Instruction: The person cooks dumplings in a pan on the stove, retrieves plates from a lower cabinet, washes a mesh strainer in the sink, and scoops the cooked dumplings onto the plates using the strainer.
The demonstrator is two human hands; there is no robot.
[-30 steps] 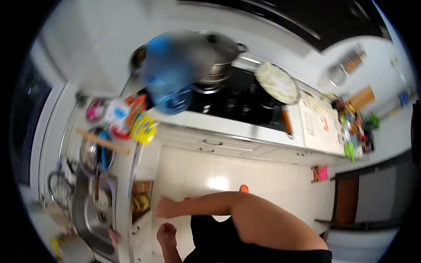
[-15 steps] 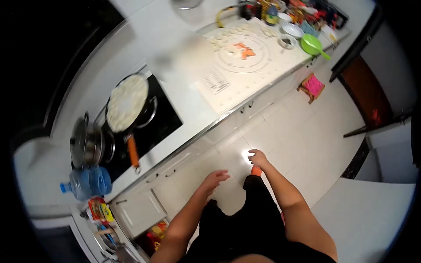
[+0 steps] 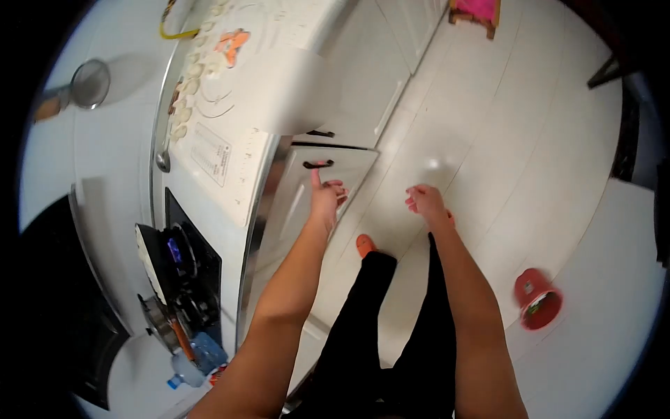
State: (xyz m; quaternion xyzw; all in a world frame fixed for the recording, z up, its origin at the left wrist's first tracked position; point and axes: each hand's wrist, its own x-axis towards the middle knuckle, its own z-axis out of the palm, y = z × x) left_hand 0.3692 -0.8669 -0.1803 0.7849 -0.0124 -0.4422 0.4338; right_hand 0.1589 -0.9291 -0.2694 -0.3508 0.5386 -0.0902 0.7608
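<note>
Left hand: loosely spread, right by the handle, can't tell if touching!
Right hand: slack, part-curled, above floor
Bucket: off right
Stool: up ahead
Pan: far left

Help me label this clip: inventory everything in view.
Mat: 1, white, on counter
Dough pieces: several, cream, along mat
Strainer: 1, grey, on wall
Stove: 1, black, left
Pan: 1, black, on stove
Pot: 1, silver, beside pan
Bottle: 1, blue, lower left
Hood: 1, black, left
Cabinet handles: 2, black, on doors
Stool: 1, pink-brown, top
Bucket: 1, red, lower right
Shoes: 2, orange, on floor
Trousers: 1, black, bottom
Left hand: 1, bare, near cabinet handle
Right hand: 1, bare, over floor
</note>
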